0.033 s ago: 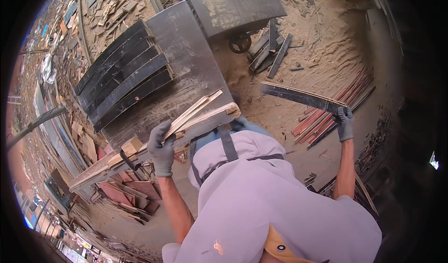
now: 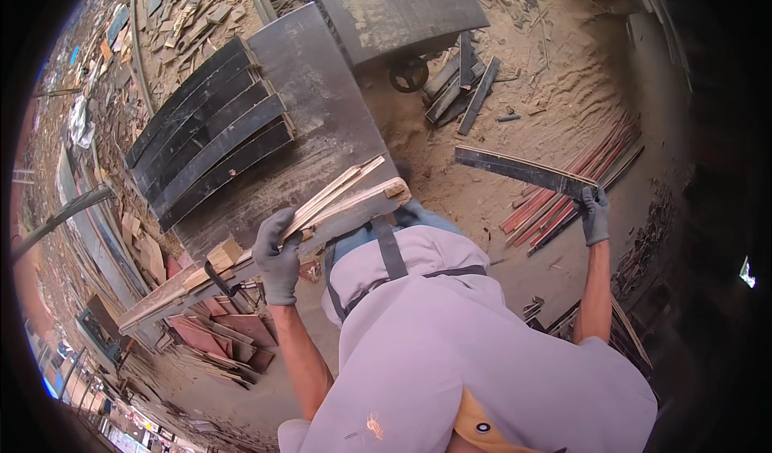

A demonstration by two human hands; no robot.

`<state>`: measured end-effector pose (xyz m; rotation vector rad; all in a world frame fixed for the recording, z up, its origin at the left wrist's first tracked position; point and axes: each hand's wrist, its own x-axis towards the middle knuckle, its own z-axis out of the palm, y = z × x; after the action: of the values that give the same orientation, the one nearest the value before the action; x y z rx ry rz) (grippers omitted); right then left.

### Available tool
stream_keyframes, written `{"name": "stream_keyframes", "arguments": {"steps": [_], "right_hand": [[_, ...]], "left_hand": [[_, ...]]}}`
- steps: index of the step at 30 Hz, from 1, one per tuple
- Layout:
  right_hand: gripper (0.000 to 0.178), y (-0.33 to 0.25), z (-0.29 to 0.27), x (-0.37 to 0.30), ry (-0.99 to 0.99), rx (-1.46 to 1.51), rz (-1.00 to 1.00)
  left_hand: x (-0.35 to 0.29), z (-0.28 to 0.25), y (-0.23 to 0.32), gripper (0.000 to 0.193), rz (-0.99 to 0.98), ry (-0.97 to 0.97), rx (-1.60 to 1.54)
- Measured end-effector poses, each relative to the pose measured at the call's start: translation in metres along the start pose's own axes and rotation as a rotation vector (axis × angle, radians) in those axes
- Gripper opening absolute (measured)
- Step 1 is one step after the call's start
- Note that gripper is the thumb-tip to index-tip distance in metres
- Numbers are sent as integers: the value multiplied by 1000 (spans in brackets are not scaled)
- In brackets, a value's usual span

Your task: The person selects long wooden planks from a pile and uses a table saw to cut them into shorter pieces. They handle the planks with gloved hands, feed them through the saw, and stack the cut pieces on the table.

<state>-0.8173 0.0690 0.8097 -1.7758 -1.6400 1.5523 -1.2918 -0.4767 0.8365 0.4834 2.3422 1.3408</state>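
One dark board (image 2: 523,173) is jutting lengthwise leftward from the right hand (image 2: 595,214), whose fingers are pinching its end, right of the tabletop (image 2: 322,83); the left hand (image 2: 277,269) is touching pale strips (image 2: 342,186), grip unclear.

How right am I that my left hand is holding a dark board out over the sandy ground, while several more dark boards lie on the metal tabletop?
Not quite: the head view shows your right hand holding the dark board over the sandy ground; several more dark boards do lie on the metal tabletop.
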Motion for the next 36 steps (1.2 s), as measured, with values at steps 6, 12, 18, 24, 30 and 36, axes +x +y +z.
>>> {"name": "stream_keyframes", "arguments": {"steps": [6,12,18,24,30,36], "right_hand": [[58,-22,74,-15,-30,-727,-236],[72,-62,316,-37,-753,-51,-325],[59,-22,398,1,-858,86,-71],[50,-16,397,9,-976,-28,77],[49,-5,399,7,-889,-27,94],[51,1,398,6,-905,-62,85]], "left_hand": [[22,38,-2,47,-30,-203,-116],[52,89,-36,47,-233,-364,-294],[76,97,-77,45,-437,-447,-301],[76,107,-96,41,-285,-515,-73],[96,100,-91,31,-265,-606,225],[98,94,-86,29,-283,-620,242]]}}
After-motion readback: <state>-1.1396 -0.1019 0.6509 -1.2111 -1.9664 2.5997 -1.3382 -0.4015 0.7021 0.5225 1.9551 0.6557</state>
